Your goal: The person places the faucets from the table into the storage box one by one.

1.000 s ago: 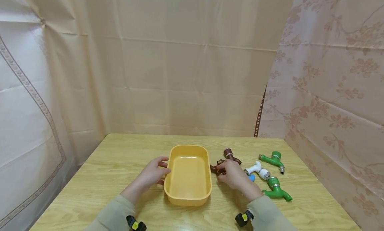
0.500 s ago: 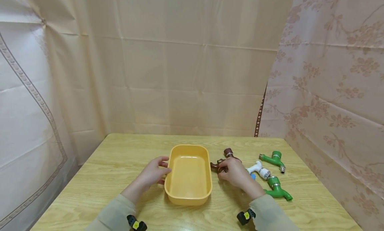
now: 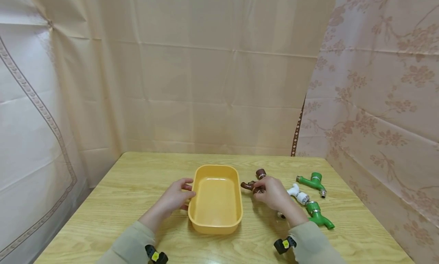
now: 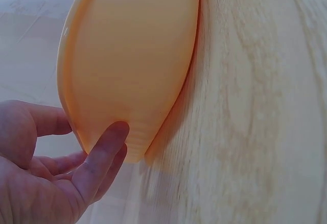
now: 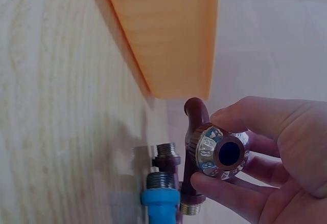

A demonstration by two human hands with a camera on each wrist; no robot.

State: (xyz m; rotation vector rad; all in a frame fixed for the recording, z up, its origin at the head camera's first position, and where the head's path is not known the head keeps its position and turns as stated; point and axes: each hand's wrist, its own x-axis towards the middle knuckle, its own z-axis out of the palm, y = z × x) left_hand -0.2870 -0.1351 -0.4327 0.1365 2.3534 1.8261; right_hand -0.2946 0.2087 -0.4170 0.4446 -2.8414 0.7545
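My right hand [image 3: 272,193] pinches a brown faucet [image 5: 194,119] by its round silver-trimmed knob. The faucet's curved spout points toward the yellow plastic bin [image 3: 215,228], just right of its wall. A second brown faucet [image 3: 260,173] lies right behind the held one. My left hand [image 3: 173,198] holds the bin's left side, thumb at the rim and fingertips [image 4: 120,129] against the outer wall. Below the right hand in the right wrist view stands out a blue faucet [image 5: 161,198] with a threaded metal end; in the head view my forearm hides most of it.
A white faucet [image 3: 302,197] and two green faucets [image 3: 312,182] lie on the right part of the wooden table [image 3: 144,172]. Pale curtains [image 3: 219,85] hang behind the table and along both sides.
My right hand has moved slightly right and away, and the brown faucet in its fingers has shifted with it, its spout turning more into view. The left hand and bin are nearly still.
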